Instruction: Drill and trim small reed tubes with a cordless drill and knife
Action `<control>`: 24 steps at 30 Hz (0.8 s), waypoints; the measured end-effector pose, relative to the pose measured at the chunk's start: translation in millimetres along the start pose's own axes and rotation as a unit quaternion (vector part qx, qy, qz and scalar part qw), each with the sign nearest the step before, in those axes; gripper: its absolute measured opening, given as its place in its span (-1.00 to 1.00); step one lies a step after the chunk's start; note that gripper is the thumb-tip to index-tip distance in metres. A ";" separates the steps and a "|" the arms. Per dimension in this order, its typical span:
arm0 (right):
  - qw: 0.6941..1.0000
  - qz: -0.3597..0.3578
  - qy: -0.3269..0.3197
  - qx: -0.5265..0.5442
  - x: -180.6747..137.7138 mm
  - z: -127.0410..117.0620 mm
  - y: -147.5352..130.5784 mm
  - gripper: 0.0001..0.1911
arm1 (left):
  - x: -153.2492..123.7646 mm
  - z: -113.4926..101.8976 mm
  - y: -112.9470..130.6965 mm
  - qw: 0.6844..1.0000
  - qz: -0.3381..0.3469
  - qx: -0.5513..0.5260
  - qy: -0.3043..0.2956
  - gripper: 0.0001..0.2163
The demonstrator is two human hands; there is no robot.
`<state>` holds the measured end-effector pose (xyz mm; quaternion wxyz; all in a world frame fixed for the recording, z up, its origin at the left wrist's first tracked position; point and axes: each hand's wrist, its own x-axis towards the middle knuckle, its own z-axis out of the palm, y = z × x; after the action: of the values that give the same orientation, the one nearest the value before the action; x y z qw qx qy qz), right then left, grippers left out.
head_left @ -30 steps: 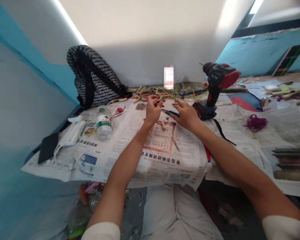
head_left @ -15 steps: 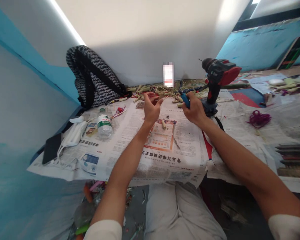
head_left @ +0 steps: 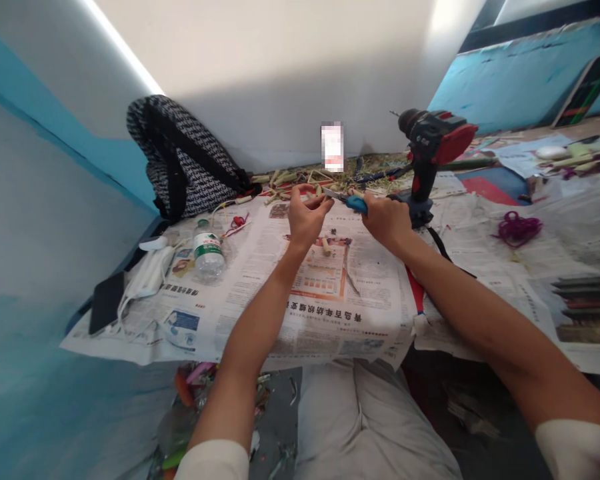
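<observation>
My left hand [head_left: 307, 217] is raised over the newspaper [head_left: 250, 293], its fingertips closed in a pinch on a small piece of plant stem [head_left: 319, 191], mostly hidden by the fingers. My right hand [head_left: 387, 219] is wrapped round the blue handle of a knife [head_left: 356, 203]. Its thin metal blade points left and reaches the fingertips of my left hand; whether it touches the stem I cannot tell. A short cut stem [head_left: 326, 247] and a thin dark strip [head_left: 353, 283] lie on the paper below the hands.
A cordless drill [head_left: 423, 157] stands upright just beyond my right hand. Stem scraps [head_left: 290, 179] line the wall, where a phone [head_left: 333, 147] leans. At left are a backpack [head_left: 190, 160], a water bottle [head_left: 208, 250], a mask [head_left: 147, 270] and a dark phone [head_left: 107, 302]. Purple cord [head_left: 517, 229] lies right.
My right hand has turned the knife, so its blade now shows and has come to the fingertips of my left hand. My left hand keeps its pinch. The view has shifted slightly.
</observation>
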<state>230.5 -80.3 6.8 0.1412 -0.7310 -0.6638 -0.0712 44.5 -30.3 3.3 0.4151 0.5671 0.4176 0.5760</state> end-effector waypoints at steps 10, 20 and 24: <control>0.998 0.007 0.029 -0.050 11.0 -5.9 -1.9 -0.58 | 14.5 9.8 -1.2 0.999 -0.032 -0.003 0.015 -0.55; 0.999 -0.021 0.012 -0.021 -0.5 1.7 -2.2 -0.56 | 7.7 -14.1 -7.3 0.985 -0.140 -0.082 -0.062 -0.47; 0.999 -0.050 0.007 -0.002 -3.1 2.5 4.8 -0.54 | 5.8 -21.2 -4.7 0.964 -0.190 -0.055 -0.175 -0.66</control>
<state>234.8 -82.9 3.0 0.1405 -0.6966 -0.6985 -0.0845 23.3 -23.6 0.4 0.6143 0.5456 0.4063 0.3999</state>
